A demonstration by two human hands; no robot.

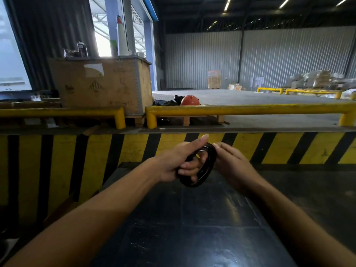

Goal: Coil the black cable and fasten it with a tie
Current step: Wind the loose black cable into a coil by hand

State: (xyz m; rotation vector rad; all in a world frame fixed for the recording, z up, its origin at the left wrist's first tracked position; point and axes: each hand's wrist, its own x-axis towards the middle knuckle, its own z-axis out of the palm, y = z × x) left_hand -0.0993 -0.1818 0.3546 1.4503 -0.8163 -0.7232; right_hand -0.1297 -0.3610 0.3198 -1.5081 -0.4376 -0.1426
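Note:
The black cable (pixel 205 168) is wound into a small oval coil held upright in front of me. My left hand (pixel 177 162) grips the coil with its fingers through the loop and the thumb stretched over the top. A thin light strand, perhaps the tie (pixel 201 150), shows at the coil's top, and a small yellow spot sits inside the loop. My right hand (pixel 230 160) is against the coil's right side, fingertips touching its upper edge; whether it pinches anything is hidden.
A dark tabletop (pixel 192 228) lies below my arms. Ahead stands a yellow-and-black striped dock wall (pixel 269 147) topped by yellow rails (pixel 250 108). A large cardboard box (pixel 100 83) and an orange helmet (pixel 189 101) sit on the platform beyond.

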